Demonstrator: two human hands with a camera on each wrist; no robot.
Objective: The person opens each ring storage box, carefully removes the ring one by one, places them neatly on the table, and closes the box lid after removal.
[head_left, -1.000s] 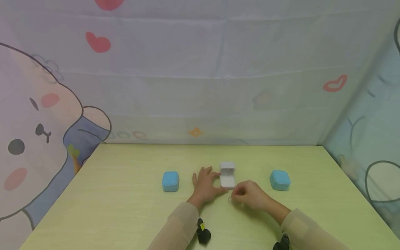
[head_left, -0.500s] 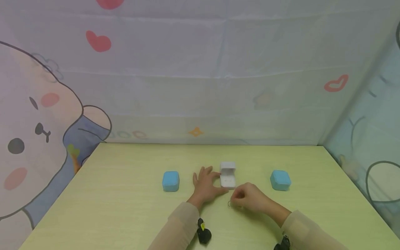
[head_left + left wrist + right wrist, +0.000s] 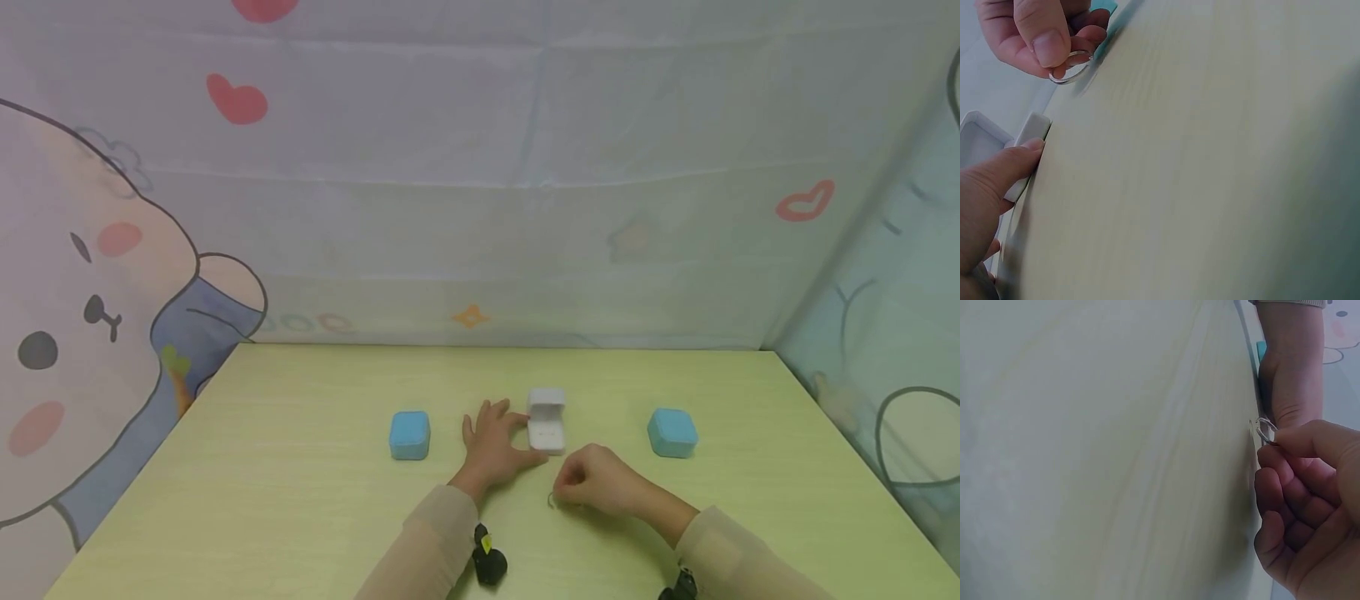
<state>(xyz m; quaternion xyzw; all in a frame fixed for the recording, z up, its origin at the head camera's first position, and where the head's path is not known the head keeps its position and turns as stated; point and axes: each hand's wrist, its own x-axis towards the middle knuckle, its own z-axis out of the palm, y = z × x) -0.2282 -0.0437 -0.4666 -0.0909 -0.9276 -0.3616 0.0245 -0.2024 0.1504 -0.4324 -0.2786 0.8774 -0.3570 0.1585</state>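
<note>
Silvery ring (image 3: 1066, 81), apparently one, pinched; three boxes (image 3: 546, 439)

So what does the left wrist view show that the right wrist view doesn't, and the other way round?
Only the left wrist view shows the open white box, with the left hand touching it.

Only the right wrist view shows the left sleeve cuff and part of the printed cartoon on the backdrop.

Both show the pale tabletop, parts of both hands, and the ring pinched in the right hand.
</note>
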